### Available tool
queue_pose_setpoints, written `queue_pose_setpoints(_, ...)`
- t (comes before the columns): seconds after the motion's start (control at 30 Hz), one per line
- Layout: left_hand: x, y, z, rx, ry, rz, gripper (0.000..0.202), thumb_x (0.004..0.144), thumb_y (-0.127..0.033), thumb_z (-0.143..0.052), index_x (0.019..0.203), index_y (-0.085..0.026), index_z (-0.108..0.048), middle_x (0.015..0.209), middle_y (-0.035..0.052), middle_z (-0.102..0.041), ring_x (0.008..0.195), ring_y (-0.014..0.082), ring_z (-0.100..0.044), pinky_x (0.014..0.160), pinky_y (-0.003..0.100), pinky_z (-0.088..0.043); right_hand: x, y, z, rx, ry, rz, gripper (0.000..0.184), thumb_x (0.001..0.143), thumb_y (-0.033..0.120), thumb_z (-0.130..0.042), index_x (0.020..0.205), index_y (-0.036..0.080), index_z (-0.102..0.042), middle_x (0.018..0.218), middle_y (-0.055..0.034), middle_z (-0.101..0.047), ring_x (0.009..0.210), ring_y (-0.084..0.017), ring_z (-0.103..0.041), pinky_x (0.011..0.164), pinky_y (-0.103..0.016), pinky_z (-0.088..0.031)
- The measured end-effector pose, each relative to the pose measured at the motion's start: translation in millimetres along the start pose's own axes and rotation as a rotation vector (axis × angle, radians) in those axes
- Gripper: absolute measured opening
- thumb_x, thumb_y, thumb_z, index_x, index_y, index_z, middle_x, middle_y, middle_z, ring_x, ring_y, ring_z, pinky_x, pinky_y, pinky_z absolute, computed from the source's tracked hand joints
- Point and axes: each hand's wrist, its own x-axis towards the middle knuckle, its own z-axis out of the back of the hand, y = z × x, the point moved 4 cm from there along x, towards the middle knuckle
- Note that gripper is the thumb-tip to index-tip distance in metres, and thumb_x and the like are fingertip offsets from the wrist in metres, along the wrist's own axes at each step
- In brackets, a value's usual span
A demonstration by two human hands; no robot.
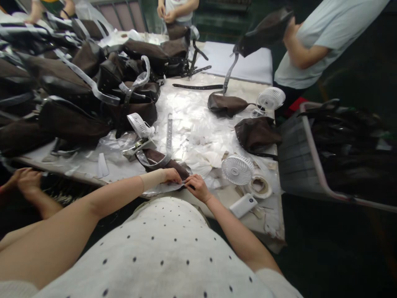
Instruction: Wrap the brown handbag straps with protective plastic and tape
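Note:
A small dark brown leather-look bag [156, 157] lies at the table's front edge, directly before me. Its strap [169, 134], wrapped in clear film, stretches away over the table. My left hand [172, 176] is closed at the near end of the bag, its fingers pinched together. Close beside it, my right hand [197, 187] pinches the same end, the fingertips of both hands almost meeting. A pale sliver shows between them, too small to name. Under my left wrist, a sheet of clear film lies along the edge.
Brown bags [68, 82] are heaped on the left. White fans [237, 169] stand about, beside a tape roll [259, 186] and a phone [243, 205]. Two more bags [228, 105] lie right of centre. A full grey crate [313, 153] stands right; co-workers surround the table, one lifting a bag [263, 33].

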Motion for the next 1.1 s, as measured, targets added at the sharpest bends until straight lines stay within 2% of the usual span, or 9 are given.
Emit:
queue_pose_setpoints(0.13, -3, 3, -2.2, 0.043, 0.121, 0.126, 0.011, 0.065, -0.004, -0.063, 0.072, -0.001, -0.071, 0.056, 0.0048, -0.063, 0.053, 0.013, -0.051, 0.049, 0.026, -0.035, 10, -4, 1, 0.041, 0.023, -0.097, 0.011, 0.086, 0.028, -0.057, 0.083, 0.025, -0.066, 0.087, -0.0035, -0.07, 0.091, -0.022, -0.058, 0.087, -0.04, -0.044)
queue_pose_setpoints(0.27, -4, 4, 1.2, -0.041, 0.16, 0.129, 0.013, 0.065, -0.004, -0.062, 0.074, -0.004, -0.072, 0.062, 0.008, -0.069, 0.054, 0.015, -0.058, 0.05, 0.024, -0.043, 23, -11, -2, 0.095, 0.052, -0.206, 0.008, 0.084, 0.022, -0.058, 0.079, 0.021, -0.064, 0.087, -0.0034, -0.069, 0.085, -0.019, -0.056, 0.082, -0.035, -0.044)
queue_pose_setpoints(0.43, -9, 7, 2.4, -0.169, 0.142, 0.157, 0.011, 0.066, -0.003, -0.062, 0.072, -0.007, -0.07, 0.062, 0.0067, -0.07, 0.061, 0.0174, -0.065, 0.065, 0.028, -0.054, 34, -24, -9, 0.15, 0.123, -0.348, 0.008, 0.079, 0.017, -0.061, 0.071, 0.018, -0.06, 0.074, -0.0008, -0.064, 0.076, -0.016, -0.054, 0.075, -0.03, -0.04)
queue_pose_setpoints(0.6, -11, 13, -0.1, -0.183, 0.106, 0.182, 0.013, 0.071, -0.004, -0.061, 0.08, -0.004, -0.07, 0.061, 0.0061, -0.069, 0.061, 0.0158, -0.065, 0.062, 0.024, -0.051, 35, -30, -14, 0.203, 0.174, -0.464, 0.012, 0.077, 0.02, -0.062, 0.068, 0.018, -0.054, 0.067, 0.0032, -0.055, 0.066, -0.012, -0.049, 0.065, -0.027, -0.037)
queue_pose_setpoints(0.73, -13, 11, 0.3, -0.203, 0.135, 0.277, 0.015, 0.078, -0.019, -0.062, 0.081, -0.007, -0.071, 0.07, 0.0096, -0.071, 0.063, 0.0165, -0.066, 0.055, 0.022, -0.05, 34, -33, -14, 0.224, 0.207, -0.487, 0.013, 0.077, 0.019, -0.061, 0.069, 0.018, -0.051, 0.066, 0.0042, -0.052, 0.065, -0.012, -0.047, 0.064, -0.026, -0.036)
queue_pose_setpoints(0.83, -17, 3, 1.6, -0.236, 0.252, 0.326, 0.044, 0.084, -0.049, -0.055, 0.087, -0.009, -0.072, 0.082, 0.0136, -0.072, 0.071, 0.0188, -0.068, 0.055, 0.022, -0.051, 34, -35, -13, 0.224, 0.218, -0.49, 0.013, 0.077, 0.019, -0.06, 0.069, 0.019, -0.05, 0.066, 0.0048, -0.051, 0.064, -0.012, -0.047, 0.064, -0.026, -0.036)
queue_pose_setpoints(0.9, -19, -3, 3.3, -0.181, 0.302, 0.313, 0.055, 0.077, -0.062, -0.057, 0.091, -0.011, -0.072, 0.088, 0.013, -0.072, 0.073, 0.0191, -0.068, 0.056, 0.022, -0.051, 34, -35, -13, 0.222, 0.227, -0.488, 0.012, 0.078, 0.019, -0.06, 0.07, 0.019, -0.05, 0.066, 0.0049, -0.05, 0.065, -0.012, -0.047, 0.064, -0.027, -0.036)
queue_pose_setpoints(1.0, -18, -7, 7.9, -0.017, 0.22, 0.219, 0.04, 0.062, -0.042, -0.079, 0.089, -0.013, -0.071, 0.082, 0.0086, -0.072, 0.068, 0.018, -0.067, 0.056, 0.022, -0.05, 33, -34, -12, 0.215, 0.229, -0.487, 0.012, 0.078, 0.02, -0.06, 0.071, 0.019, -0.05, 0.067, 0.0043, -0.051, 0.066, -0.012, -0.047, 0.064, -0.027, -0.036)
queue_pose_setpoints(1.1, -18, -3, 13.0, 0.006, 0.098, 0.197, 0.02, 0.062, -0.023, -0.077, 0.077, -0.011, -0.069, 0.066, 0.0066, -0.068, 0.059, 0.0166, -0.064, 0.053, 0.024, -0.049, 32, -34, -11, 0.213, 0.213, -0.493, 0.011, 0.077, 0.018, -0.06, 0.07, 0.019, -0.051, 0.068, 0.0037, -0.052, 0.067, -0.013, -0.049, 0.066, -0.027, -0.036)
